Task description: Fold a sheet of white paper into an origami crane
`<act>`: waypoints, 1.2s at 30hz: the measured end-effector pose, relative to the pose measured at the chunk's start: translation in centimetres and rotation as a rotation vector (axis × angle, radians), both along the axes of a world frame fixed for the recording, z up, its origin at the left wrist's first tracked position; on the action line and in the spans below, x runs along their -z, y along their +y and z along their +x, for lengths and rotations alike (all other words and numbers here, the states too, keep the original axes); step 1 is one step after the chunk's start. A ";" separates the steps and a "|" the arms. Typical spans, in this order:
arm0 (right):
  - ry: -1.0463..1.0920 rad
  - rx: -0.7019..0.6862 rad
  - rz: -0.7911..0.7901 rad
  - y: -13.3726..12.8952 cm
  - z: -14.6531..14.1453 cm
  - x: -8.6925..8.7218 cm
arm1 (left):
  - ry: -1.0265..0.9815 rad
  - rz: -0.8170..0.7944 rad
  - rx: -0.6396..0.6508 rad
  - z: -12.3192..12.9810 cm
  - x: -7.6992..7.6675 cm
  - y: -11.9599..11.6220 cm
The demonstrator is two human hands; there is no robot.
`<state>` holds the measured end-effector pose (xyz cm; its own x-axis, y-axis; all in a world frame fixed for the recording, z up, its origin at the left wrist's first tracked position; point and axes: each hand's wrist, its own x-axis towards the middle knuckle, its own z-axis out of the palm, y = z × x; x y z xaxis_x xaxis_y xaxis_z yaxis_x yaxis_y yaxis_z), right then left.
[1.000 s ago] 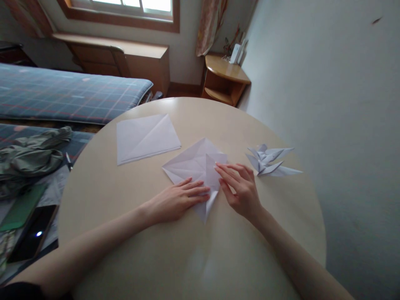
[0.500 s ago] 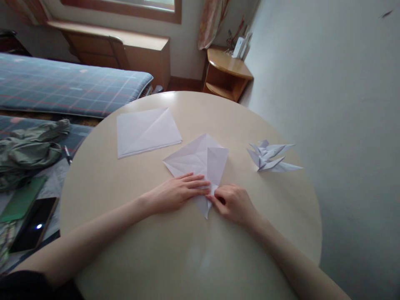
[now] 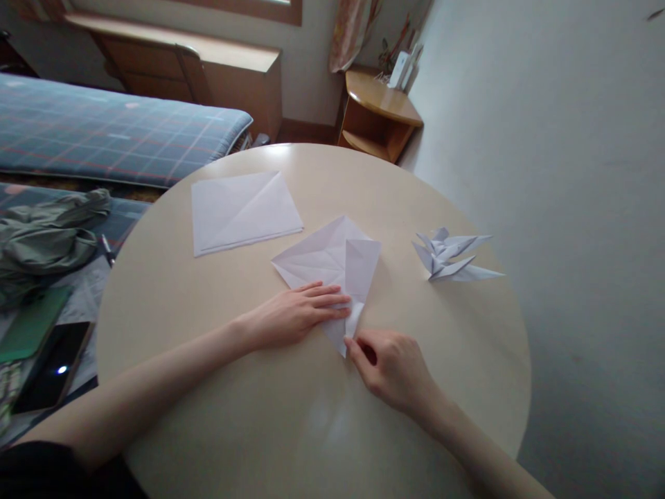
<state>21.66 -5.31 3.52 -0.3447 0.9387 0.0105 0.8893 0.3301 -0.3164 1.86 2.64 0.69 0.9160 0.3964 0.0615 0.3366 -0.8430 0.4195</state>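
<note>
A creased white sheet point(image 3: 322, 251) lies on the round table point(image 3: 218, 409), its right side folded inward and a narrow point facing me. My left hand point(image 3: 298, 312) rests flat on the sheet's lower middle, fingers stretched out to the right. With thumb and forefinger together, my right hand point(image 3: 392, 364) pinches the sheet's edge close to that lower point. Its other fingers are curled in. To the upper left is a stack of white paper point(image 3: 244, 211) with a diagonal crease. Folded paper figures point(image 3: 451, 256) with pointed wings stand at the right.
Left of the table are a phone point(image 3: 55, 367), a green object point(image 3: 34, 326), a pen point(image 3: 108, 249) and a crumpled grey-green cloth point(image 3: 49, 235). Behind are a plaid mattress point(image 3: 119, 138) and a wooden corner shelf point(image 3: 382, 97). A wall point(image 3: 571, 208) rises on the right.
My right hand has slid down along the folded edge towards the sheet's lower point. My left hand stays pressed on the paper. The whole view has shifted slightly.
</note>
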 end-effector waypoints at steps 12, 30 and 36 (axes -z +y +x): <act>-0.384 0.109 0.076 -1.5 -3.3 -1.1 | -0.016 -0.005 -0.001 0.1 -0.2 0.0; -0.479 0.157 -0.190 -2.4 -5.0 -1.6 | -0.008 -0.003 0.006 0.1 -0.3 0.0; -0.350 0.056 -0.189 -1.8 -2.5 -2.2 | -0.015 -0.002 0.004 0.1 -0.3 0.0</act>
<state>19.19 -7.14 5.69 -0.2454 0.9301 -0.2735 0.9690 0.2432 -0.0422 1.99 2.64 1.00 0.9167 0.3927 0.0744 0.3267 -0.8435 0.4263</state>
